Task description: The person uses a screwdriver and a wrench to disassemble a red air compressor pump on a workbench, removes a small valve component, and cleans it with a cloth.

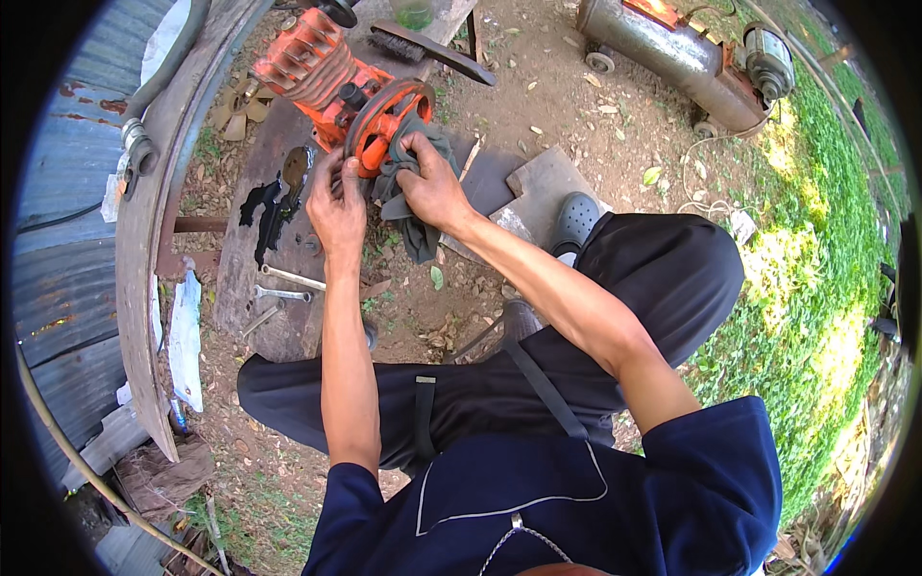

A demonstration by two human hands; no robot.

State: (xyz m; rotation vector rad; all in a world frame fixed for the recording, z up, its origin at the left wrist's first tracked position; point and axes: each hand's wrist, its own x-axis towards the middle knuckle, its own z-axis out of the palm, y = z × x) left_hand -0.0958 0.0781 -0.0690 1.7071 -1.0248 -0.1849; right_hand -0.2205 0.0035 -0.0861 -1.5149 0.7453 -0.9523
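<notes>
An orange-red compressor pump (312, 65) with a finned cylinder sits on a wooden board, its spoked pulley wheel (376, 144) turned toward me. My right hand (434, 184) is closed around a dark grey-green rag (415, 236), pressed to the wheel's right side. Part of the cloth hangs below that hand. At the wheel's lower left edge, my left hand (338, 213) has its fingers curled in against the rim. Its fingertips are partly hidden.
Two wrenches (293, 278) lie on the stained wooden board (245, 278), near a black oily patch (274, 206). A wire brush (432, 50) rests behind the pump. A rusty tank on wheels (663, 58) with a motor (768, 60) stands far right. Corrugated metal sheets (67, 221) line the left.
</notes>
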